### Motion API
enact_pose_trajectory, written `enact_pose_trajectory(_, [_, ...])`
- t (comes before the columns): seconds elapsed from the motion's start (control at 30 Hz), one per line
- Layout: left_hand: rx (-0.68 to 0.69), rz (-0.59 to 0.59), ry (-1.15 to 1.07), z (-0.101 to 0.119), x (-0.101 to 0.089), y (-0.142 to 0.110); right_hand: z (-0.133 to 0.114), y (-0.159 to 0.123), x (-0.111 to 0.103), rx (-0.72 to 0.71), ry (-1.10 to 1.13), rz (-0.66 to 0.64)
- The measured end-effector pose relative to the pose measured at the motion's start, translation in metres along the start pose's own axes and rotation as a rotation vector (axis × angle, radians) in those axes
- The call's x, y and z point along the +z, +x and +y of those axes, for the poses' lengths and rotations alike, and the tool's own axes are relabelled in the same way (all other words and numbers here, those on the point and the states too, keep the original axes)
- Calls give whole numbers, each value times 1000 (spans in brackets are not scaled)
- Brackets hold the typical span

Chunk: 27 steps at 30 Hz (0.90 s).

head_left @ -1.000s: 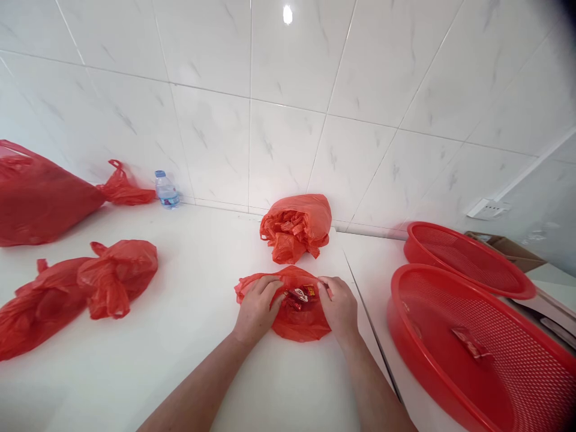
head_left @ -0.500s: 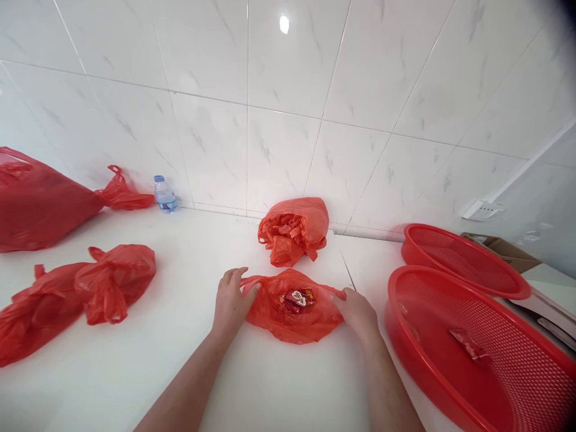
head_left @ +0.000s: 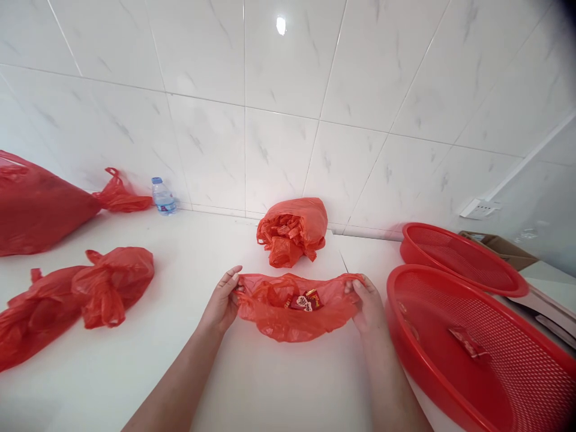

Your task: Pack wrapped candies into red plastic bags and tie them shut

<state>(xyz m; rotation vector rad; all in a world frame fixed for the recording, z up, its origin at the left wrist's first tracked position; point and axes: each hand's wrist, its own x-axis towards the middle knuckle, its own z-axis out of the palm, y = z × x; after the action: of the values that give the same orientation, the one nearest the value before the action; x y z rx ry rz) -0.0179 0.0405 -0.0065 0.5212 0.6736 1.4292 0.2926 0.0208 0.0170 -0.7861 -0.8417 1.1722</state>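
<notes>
Open bag (head_left: pixel 283 327): thin red plastic, on the table (head_left: pixel 189 252) in front of the person, mouth spread wide btwn both hands. L hand (head_left: pixel 224 300) grasps its L top corner, thumb & fingers pinching the film; R hand (head_left: pixel 369 303) pinches the R top corner likewise. Neither is released; edge pulled fairly taut across the top, body sagging below. Inside, nr the middle: a few small shiny packets (head_left: pixel 305 302), red w/ some gold & white print; exact no. can't be told.

Handling (judgement): v. light, limp, prob. slippery; film won't hold its own shape & may tear if yanked at one pt. Best hold = top corners or a gathered bit of rim, i.e. approx. where the fingers are now; a low grip on the belly would prob. fold the mouth shut. Packets look light, smooth, maybe crushable; pinch by the ends.

Around: stuffed bag (head_left: pixel 310 213) just behind, nr the tiled wall (head_left: pixel 288 150), crumpled film showing at its mouth. To the R, near basket (head_left: pixel 531 354) w/ a red wrapper (head_left: pixel 468 343) in it, far basket (head_left: pixel 468 255) beyond. To the L, knotted bag (head_left: pixel 126 270), big bag (head_left: pixel 40 210) & bottle (head_left: pixel 164 201), upright by the wall.
</notes>
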Motion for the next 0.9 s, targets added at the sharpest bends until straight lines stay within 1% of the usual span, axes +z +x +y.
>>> enact_pose_trajectory(0.1, [-2,-75,-97,2,-1,-2,-3,1,-3,-21,136,62])
enact_pose_trajectory(0.17, [-1,-130,-127,3,1,-4,-3,0,-3,-12,223,57])
enact_pose_trajectory(0.27, [-17,-200,-141,3,4,-6,0,-2,1,49,365,23])
enact_pose_trajectory(0.33, [-43,-225,-120,2,6,-7,2,-4,5,114,460,-39])
enact_pose_trajectory(0.43, [-81,-242,-65,-2,8,-8,5,-10,15,214,531,-198])
enact_pose_trajectory(0.5, [-120,-269,-8,-7,10,-10,8,-15,22,277,499,-262])
enact_pose_trajectory(0.6, [-171,-283,82,-14,15,-15,13,-24,34,370,372,-335])
enact_pose_trajectory(0.7, [-161,-266,126,-17,21,-21,21,-33,45,461,257,-487])
enact_pose_trajectory(0.83, [-124,-278,77,-15,23,-25,33,-43,56,526,194,-695])
enact_pose_trajectory(0.9, [-144,-263,-8,-12,21,-25,38,-44,59,529,191,-724])
